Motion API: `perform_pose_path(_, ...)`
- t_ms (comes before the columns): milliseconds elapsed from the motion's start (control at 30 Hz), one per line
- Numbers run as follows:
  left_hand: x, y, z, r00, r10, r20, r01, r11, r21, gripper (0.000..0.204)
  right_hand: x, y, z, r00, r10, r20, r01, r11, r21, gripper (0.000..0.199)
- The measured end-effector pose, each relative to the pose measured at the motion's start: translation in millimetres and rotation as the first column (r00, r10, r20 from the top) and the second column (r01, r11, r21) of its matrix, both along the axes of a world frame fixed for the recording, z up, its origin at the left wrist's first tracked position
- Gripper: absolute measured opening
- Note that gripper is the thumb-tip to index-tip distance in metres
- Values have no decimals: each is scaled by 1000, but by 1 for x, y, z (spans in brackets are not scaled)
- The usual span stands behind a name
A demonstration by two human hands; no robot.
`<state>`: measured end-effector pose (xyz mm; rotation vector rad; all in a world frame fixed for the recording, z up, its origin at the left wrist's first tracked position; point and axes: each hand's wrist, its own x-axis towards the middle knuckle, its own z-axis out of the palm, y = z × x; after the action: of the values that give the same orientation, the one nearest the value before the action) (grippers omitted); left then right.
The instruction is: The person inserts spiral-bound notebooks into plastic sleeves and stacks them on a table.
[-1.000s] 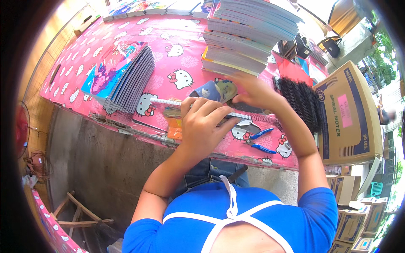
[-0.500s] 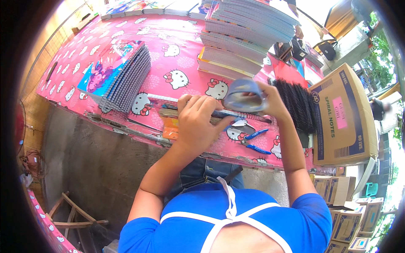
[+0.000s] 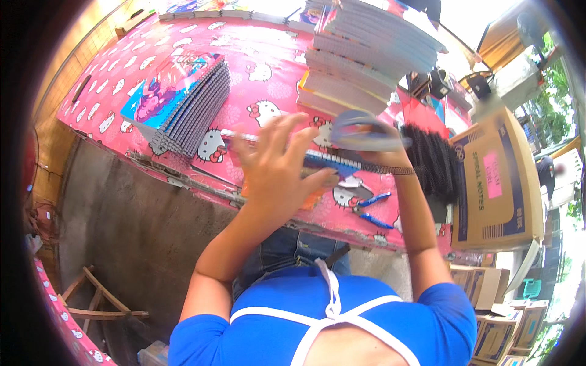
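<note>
My left hand [image 3: 274, 161] is over a notebook at the table's near edge, its fingers spread and blurred; whether it touches the cover I cannot tell. A blue-black spiral edge [image 3: 332, 161] runs along the notebook, and a loose end of dark coil [image 3: 387, 169] sticks out to the right, across my right wrist. My right hand [image 3: 390, 146] is closed on a bluish-grey ring-shaped thing [image 3: 364, 144], smeared by motion and held above the spiral. Blue-handled cutters [image 3: 373, 210] lie with handles apart near the front edge. Something orange [image 3: 311, 200] shows beneath my left hand.
A stack of spiral notebooks [image 3: 183, 107] stands left, and a tall stack of paper blocks [image 3: 366, 61] behind my hands. A bundle of black coils [image 3: 430, 161] lies beside a cardboard box [image 3: 497, 183] at right. Pink patterned cloth [image 3: 256, 72] covers the table.
My left hand has lifted and spread its fingers from the notebook. The ring in my right hand has tilted flatter, and the loose coil end now shows more. The view has shifted slightly.
</note>
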<state>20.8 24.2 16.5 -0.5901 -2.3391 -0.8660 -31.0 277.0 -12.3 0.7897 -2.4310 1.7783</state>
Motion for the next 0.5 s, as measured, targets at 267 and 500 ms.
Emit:
perform_pose_path(267, -13, -26, -19, 999, 44, -21, -40, 989, 141, 36, -2, -29, 8, 976, 212, 47, -185, 926, -329, 30)
perform_pose_path(500, -20, -33, -20, 1000, -12, 9, 9, 974, 228, 38, -23, -30, 6, 988, 32, 149, -18, 995, -98, 31)
